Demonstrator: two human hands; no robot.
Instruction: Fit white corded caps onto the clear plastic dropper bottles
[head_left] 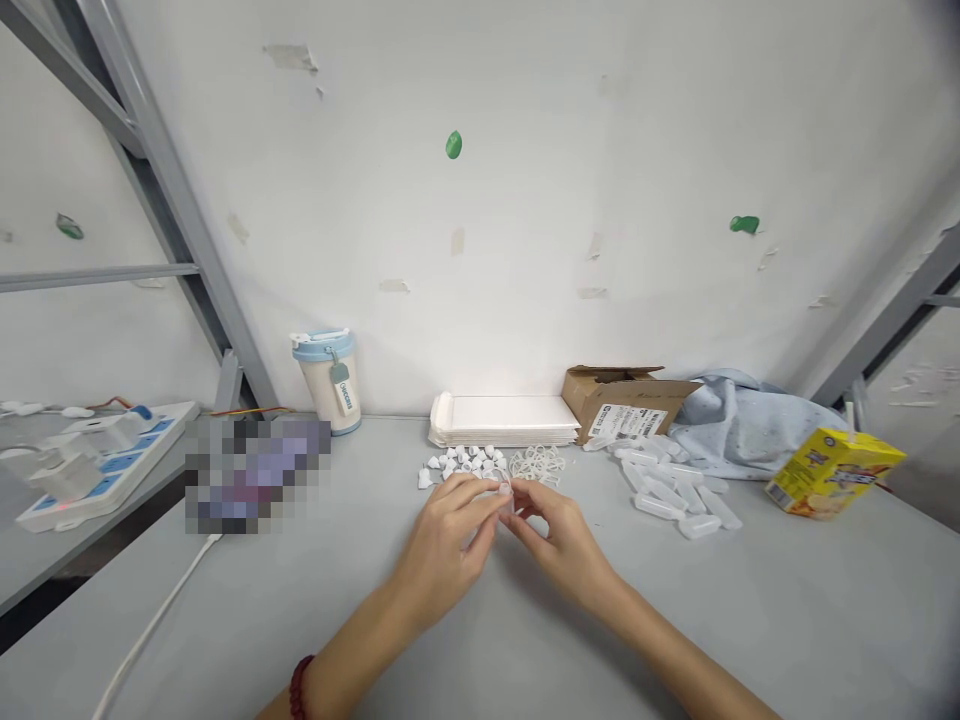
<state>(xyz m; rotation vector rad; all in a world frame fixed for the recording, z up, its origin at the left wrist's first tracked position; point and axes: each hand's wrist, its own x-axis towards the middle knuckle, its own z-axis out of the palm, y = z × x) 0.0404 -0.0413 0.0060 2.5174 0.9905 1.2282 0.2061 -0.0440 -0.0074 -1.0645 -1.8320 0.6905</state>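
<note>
My left hand and my right hand meet over the grey table, fingertips pinched together on a small clear plastic piece. Just beyond the fingers lie several small white caps and a heap of thin clear rings. To the right lie several clear plastic tubes. A stack of white flat bags sits behind the caps, against the wall.
A blue-lidded cup stands at the back left, next to a blurred patch. A cardboard box, a pale blue cloth and a yellow carton are at the right. A power strip lies at the left with a white cable.
</note>
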